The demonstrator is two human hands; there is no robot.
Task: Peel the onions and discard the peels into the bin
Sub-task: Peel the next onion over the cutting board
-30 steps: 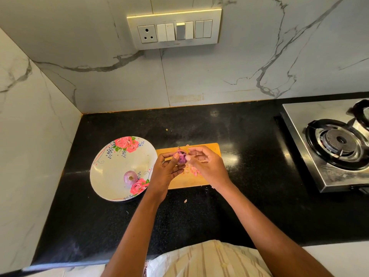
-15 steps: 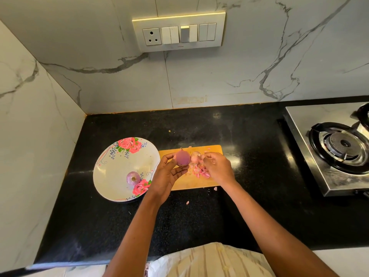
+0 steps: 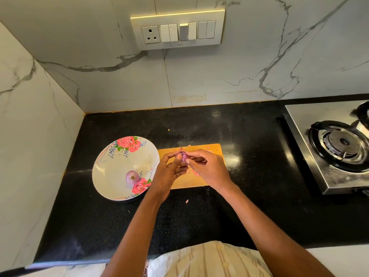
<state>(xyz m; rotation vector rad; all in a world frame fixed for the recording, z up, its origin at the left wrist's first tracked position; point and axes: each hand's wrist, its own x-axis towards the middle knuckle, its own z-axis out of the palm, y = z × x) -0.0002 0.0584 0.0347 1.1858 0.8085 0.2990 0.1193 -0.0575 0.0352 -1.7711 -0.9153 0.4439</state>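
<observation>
Both hands met over the far-left part of the wooden cutting board [image 3: 211, 177], above the black countertop [image 3: 249, 206]. The left hand [image 3: 167, 172] cradled a small purple onion [image 3: 182, 156] between thumb and curled fingers, closed around it from the left and below. The right hand [image 3: 209, 168] came in from the right, its fingertips [image 3: 188, 160] pinched together against the onion's right flank, apparently on a bit of skin, though the skin itself was too small to make out. So the onion lay directly between the two hands, touching both; the left did the holding, the right the stripping. Its long axis seemed to run roughly away from the person, a stem tip showing at the far end, but this was hard to confirm. Judgement: any pull by the right hand would go rightward and toward the body, away from the holding hand. Loose pink peels [image 3: 194, 172] lay on the board just under the right hand, one scrap [image 3: 187, 201] on the counter nearer the person. A second onion [image 3: 131, 176] sat in the floral plate [image 3: 111, 168] just left of the board, nearer the left hand. No bin was in view, so the discarding step looked well off.
</observation>
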